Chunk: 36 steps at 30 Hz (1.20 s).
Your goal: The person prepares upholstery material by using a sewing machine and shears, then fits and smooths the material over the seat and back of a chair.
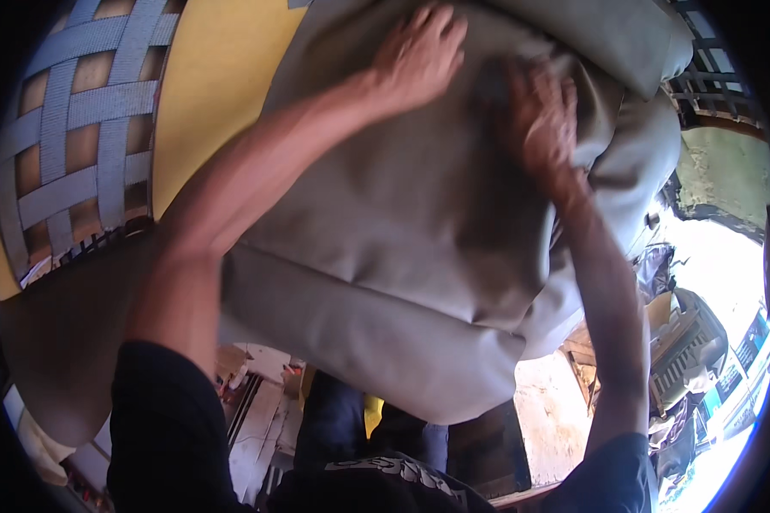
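A large sheet of grey-brown upholstery material (376, 188), like leather or vinyl, spreads in wrinkles and folds beneath my arms. High on it, my left hand (415, 56) lies with fingers slightly bent and apart, touching the surface. To the right, my right hand (543, 120) is on the same material, blurred by motion; a dark smudge beside its thumb could be a shadow or an object, I cannot tell. Yellow foam (201, 85) shows along the material's left side.
Grey woven webbing on a frame (103, 107) stands at far left, with similar webbing (714, 90) at top right. Below are my legs (329, 410) and pale boards (547, 419). A cluttered pile with a grey slatted item (684, 350) lies at right beside bright light.
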{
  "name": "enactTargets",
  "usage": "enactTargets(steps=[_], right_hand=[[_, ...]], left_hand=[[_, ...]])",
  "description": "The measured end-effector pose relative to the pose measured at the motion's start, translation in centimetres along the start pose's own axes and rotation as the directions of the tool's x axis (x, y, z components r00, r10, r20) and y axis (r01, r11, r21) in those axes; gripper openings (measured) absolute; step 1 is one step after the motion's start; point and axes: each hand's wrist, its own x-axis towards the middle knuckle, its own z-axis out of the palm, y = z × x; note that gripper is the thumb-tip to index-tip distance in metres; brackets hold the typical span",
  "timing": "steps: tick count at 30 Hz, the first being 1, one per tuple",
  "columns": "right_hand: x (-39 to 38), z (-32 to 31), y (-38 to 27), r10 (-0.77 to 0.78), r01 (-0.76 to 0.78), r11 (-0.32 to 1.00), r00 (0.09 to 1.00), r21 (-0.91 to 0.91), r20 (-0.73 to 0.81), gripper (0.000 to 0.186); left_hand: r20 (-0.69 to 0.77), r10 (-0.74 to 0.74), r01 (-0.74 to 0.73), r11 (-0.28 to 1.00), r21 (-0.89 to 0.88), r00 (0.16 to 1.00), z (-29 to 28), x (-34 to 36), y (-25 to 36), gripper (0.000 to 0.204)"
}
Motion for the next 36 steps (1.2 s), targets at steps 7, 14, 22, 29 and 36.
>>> enactTargets(steps=[7,14,22,29,36], right_hand=[[-17.3,-5.8,-13.2,-0.455,-0.45,0.316,0.701,0.836,0.549,0.02],[-19.8,-5.3,-14.4,-0.274,-0.357,0.642,0.72,0.679,0.638,0.038],[-19.4,-6.5,-14.6,-0.149,-0.453,0.776,0.544,0.439,0.826,0.046],[-14.5,-6.0,-11.1,-0.157,-0.505,0.689,0.596,0.52,0.787,0.029],[0.4,-0.9,6.2,0.576,-0.544,0.816,0.792,0.195,-0.202,0.055]], left_hand=[[0.914,0.167,0.33,0.896,-0.297,0.37,-12.7,-20.6,8.8,0.03],[0.922,0.158,0.061,0.98,-0.192,0.354,-11.3,-21.2,7.5,0.034],[0.991,-0.027,0.345,0.938,-0.02,0.131,-8.5,-20.6,9.0,0.036],[0.961,-0.076,0.436,0.899,-0.05,0.266,-10.6,-17.8,7.5,0.029],[0.239,-0.332,0.346,0.938,-0.019,0.912,-3.5,-6.9,-1.6,0.046]])
